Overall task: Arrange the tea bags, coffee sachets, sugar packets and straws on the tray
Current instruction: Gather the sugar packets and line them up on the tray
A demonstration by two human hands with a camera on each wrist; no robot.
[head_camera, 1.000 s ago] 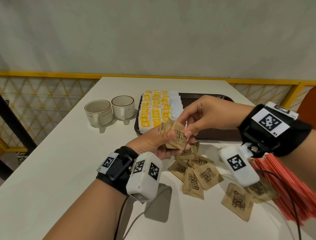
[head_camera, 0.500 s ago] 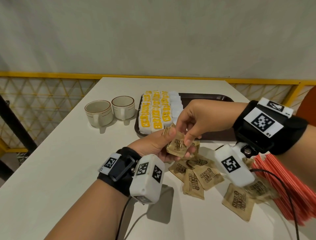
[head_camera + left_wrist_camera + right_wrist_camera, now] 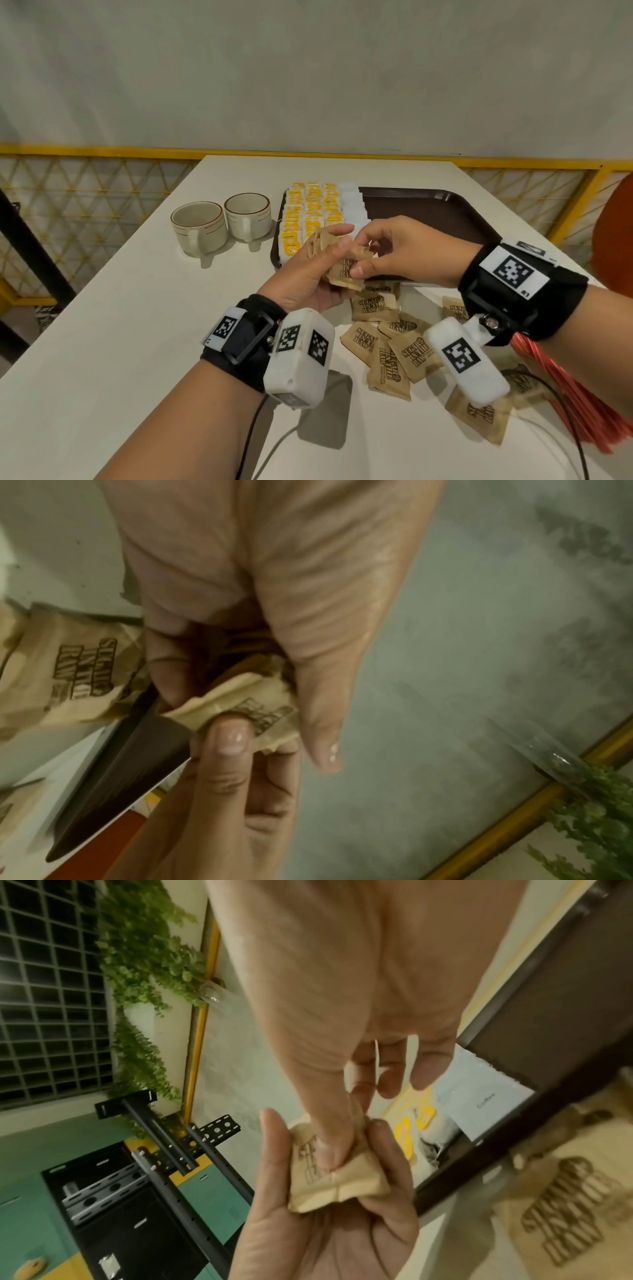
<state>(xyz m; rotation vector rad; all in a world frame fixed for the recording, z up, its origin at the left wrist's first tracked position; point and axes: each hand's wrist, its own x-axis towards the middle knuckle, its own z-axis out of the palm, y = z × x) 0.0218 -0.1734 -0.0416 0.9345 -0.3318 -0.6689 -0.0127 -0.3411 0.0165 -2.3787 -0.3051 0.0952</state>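
Observation:
My left hand (image 3: 318, 270) holds a small stack of brown sugar packets (image 3: 346, 270) above the table, near the front edge of the dark brown tray (image 3: 445, 212). My right hand (image 3: 380, 255) pinches the top packet (image 3: 337, 1180) of that stack between thumb and finger. In the left wrist view the same packets (image 3: 246, 710) sit between my left thumb and fingers. Several loose sugar packets (image 3: 394, 349) lie scattered on the table below my hands. Rows of yellow and white sachets (image 3: 311, 212) fill the tray's left end. Red straws (image 3: 561, 380) lie at the right.
Two cream cups (image 3: 219, 226) stand left of the tray on the white table (image 3: 102, 342). A yellow railing (image 3: 102, 150) and a grey wall run behind the table. Cables from the wrist units trail over the near table edge.
Both hands have dropped a little and shifted left with the sugar packets. My right thumb and finger have closed further onto the top packet in the left hand's stack.

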